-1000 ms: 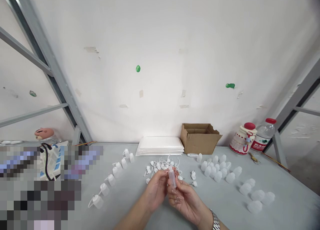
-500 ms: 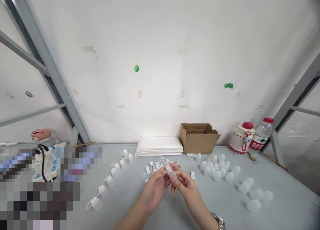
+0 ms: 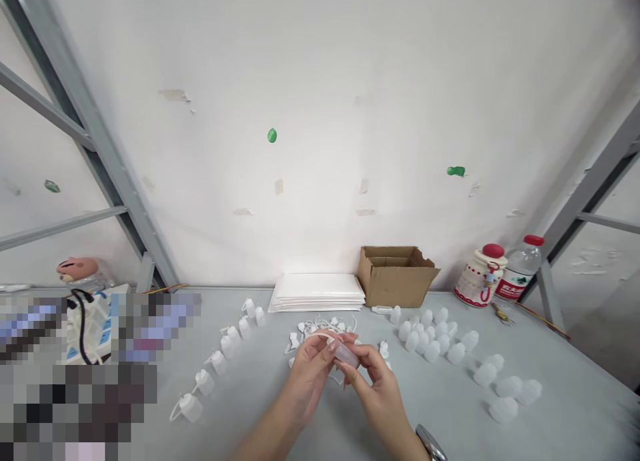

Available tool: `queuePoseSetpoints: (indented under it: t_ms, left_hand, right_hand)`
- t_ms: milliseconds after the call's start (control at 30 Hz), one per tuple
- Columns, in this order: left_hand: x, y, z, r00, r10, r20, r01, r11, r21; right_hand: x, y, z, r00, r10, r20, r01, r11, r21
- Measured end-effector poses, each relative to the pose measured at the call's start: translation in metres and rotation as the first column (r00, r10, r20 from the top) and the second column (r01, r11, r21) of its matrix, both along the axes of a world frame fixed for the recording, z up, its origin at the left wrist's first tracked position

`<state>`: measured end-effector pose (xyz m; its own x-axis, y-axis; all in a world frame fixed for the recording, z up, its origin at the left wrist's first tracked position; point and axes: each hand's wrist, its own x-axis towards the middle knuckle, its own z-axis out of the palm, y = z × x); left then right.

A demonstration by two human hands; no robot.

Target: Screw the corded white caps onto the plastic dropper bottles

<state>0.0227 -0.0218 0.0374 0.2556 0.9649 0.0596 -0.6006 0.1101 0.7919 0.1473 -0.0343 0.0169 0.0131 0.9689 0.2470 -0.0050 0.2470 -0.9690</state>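
A small translucent plastic bottle (image 3: 346, 355) lies tilted between my two hands, in front of my chest. My right hand (image 3: 376, 384) is closed around its lower end with thumb and fingers. At the neck end, my left hand (image 3: 311, 371) pinches a white cap, mostly covered by the thumb, whose thin strap (image 3: 320, 335) curves over the fingers. Behind my hands lies a loose pile of white strapped caps (image 3: 327, 324). Uncapped translucent bottles (image 3: 433, 349) are scattered on the right. Several capped bottles (image 3: 217, 362) with strap loops form a slanting row on the left.
White flat packs (image 3: 317, 293) are stacked against the wall beside an open cardboard box (image 3: 399, 284). At the far right stand a decorated jar (image 3: 477, 277) and a red-capped water bottle (image 3: 521, 271). A power strip (image 3: 90, 327) with a black cord lies left. Metal frame posts (image 3: 115, 161) flank the table.
The bottle has turned from neck-up toward lying flatter, its neck now at my left fingers. My left hand has gone from partly spread to pinching, and a white strap shows there.
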Motion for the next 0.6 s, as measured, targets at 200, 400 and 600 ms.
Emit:
queuePoseSetpoints:
  t_ms: [200,400,600]
  left_hand:
    - [0.002,0.003,-0.007,0.986,0.087,-0.144,-0.085,0.996,0.017]
    - [-0.006,0.013,0.000,0.914,0.038,-0.403,0.008,0.994,0.110]
    - [-0.043,0.039,-0.007,0.424,0.307,-0.852,-0.204,0.949,0.241]
  right_hand:
    - [-0.002,0.005,-0.002,0.957,0.173,-0.232,-0.204,0.973,-0.112]
    - [0.004,0.012,0.009,0.849,0.294,-0.440,-0.386,0.913,-0.135]
    - [0.013,0.017,0.018,0.843,0.074,-0.532,-0.203,0.961,-0.188]
